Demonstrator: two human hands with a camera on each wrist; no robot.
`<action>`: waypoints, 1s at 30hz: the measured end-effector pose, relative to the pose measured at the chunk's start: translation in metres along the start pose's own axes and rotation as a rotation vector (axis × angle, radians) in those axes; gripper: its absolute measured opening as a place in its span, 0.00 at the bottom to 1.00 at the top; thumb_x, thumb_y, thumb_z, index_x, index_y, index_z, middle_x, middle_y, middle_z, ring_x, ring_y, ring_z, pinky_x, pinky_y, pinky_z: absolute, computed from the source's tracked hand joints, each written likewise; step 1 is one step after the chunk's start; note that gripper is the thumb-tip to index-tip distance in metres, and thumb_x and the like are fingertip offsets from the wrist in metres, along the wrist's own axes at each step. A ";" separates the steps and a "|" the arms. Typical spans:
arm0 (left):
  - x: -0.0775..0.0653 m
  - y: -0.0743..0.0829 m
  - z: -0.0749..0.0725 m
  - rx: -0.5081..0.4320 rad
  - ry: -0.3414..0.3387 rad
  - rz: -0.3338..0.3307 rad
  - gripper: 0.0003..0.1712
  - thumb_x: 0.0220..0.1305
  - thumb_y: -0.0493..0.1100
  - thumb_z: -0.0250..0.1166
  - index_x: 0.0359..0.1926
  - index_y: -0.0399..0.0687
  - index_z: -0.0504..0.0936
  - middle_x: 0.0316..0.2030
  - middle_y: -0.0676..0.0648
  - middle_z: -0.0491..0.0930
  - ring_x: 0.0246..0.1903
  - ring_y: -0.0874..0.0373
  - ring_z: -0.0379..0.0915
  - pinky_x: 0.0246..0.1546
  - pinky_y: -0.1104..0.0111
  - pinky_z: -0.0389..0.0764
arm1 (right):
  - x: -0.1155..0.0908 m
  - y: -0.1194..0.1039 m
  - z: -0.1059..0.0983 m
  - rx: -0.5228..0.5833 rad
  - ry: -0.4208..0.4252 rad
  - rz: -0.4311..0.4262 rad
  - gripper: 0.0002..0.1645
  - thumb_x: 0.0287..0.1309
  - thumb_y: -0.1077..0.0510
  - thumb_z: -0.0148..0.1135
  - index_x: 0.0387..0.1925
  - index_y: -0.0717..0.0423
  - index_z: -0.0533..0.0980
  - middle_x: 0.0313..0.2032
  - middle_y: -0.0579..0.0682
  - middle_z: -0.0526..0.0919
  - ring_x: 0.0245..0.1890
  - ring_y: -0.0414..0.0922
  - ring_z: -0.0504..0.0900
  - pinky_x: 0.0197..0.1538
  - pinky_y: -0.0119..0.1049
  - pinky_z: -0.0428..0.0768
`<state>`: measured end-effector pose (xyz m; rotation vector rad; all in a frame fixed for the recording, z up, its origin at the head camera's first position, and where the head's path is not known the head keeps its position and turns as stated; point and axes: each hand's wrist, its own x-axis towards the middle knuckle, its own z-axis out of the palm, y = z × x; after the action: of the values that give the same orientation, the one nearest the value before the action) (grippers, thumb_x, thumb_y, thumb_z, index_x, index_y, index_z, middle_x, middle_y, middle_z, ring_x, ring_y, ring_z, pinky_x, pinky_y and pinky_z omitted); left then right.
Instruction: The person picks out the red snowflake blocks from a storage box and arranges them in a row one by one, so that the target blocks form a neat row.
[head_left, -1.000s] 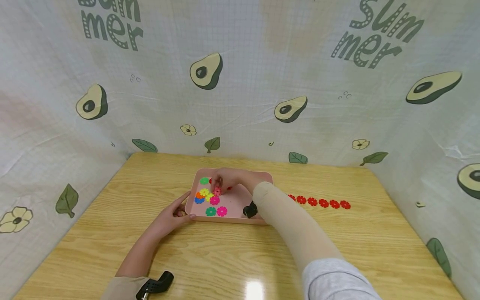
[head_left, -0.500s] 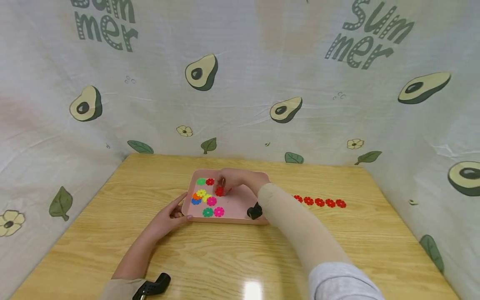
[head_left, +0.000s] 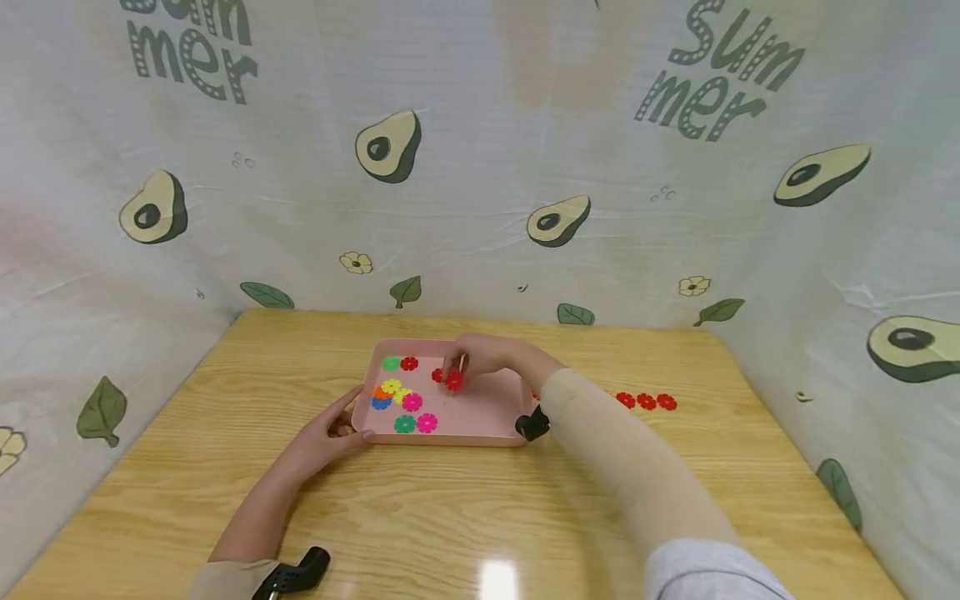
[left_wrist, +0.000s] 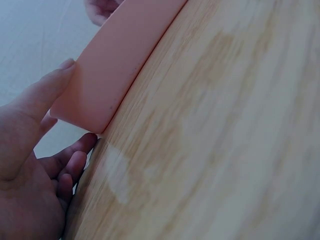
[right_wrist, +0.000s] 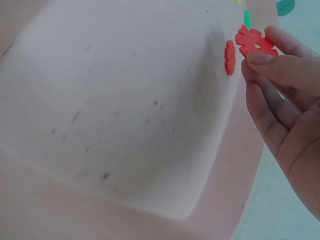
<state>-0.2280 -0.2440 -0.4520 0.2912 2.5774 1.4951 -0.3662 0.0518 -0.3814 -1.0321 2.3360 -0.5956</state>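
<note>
My right hand (head_left: pixel 480 354), over the pink tray (head_left: pixel 480 417), pinches a red snowflake disc (right_wrist: pixel 254 44) between thumb and fingers. Just left of it another red disc (right_wrist: pixel 230 57) lies on the tray floor. A third red disc (head_left: pixel 408 364) is at the back left beside a light green disc (head_left: pixel 391 364). My left hand (head_left: pixel 322 437) grips the tray's front left corner, thumb (left_wrist: pixel 62 75) against the front wall and fingers round the left side. Yellow, orange and blue discs overlap near that side, with pink discs (head_left: pixel 412 402) and a dark green disc (head_left: pixel 405 424) close by.
On the wooden table (head_left: pixel 420 517), a row of red discs (head_left: pixel 647 402) runs to the right of the tray, partly hidden by my right arm. A patterned cloth (head_left: pixel 465 167) with avocados stands behind and at both sides.
My right hand has lifted a red disc and shifted slightly right within the tray, uncovering another red disc. My left hand stays on the corner. The whole view has drifted slightly.
</note>
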 end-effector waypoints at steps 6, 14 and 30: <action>-0.002 0.001 -0.001 0.013 0.001 -0.005 0.47 0.61 0.49 0.70 0.75 0.49 0.56 0.42 0.43 0.75 0.37 0.52 0.66 0.36 0.68 0.70 | -0.018 0.007 -0.002 0.033 0.025 0.010 0.11 0.55 0.67 0.69 0.39 0.53 0.85 0.36 0.42 0.83 0.41 0.45 0.79 0.45 0.32 0.78; 0.000 0.000 0.001 0.023 0.000 -0.013 0.47 0.61 0.51 0.70 0.75 0.49 0.56 0.42 0.43 0.74 0.37 0.52 0.65 0.36 0.68 0.69 | -0.046 0.012 -0.001 0.053 0.048 0.057 0.12 0.55 0.67 0.69 0.40 0.50 0.85 0.37 0.41 0.83 0.40 0.43 0.79 0.45 0.33 0.78; -0.003 -0.004 0.000 0.020 -0.005 0.006 0.47 0.62 0.47 0.69 0.76 0.46 0.55 0.41 0.44 0.73 0.37 0.53 0.64 0.34 0.68 0.69 | -0.107 0.019 0.004 0.098 0.137 0.067 0.14 0.57 0.73 0.63 0.40 0.54 0.84 0.38 0.44 0.83 0.39 0.44 0.79 0.43 0.35 0.79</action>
<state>-0.2252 -0.2468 -0.4555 0.3044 2.5912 1.4696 -0.3122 0.1446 -0.3655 -0.8908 2.4219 -0.7679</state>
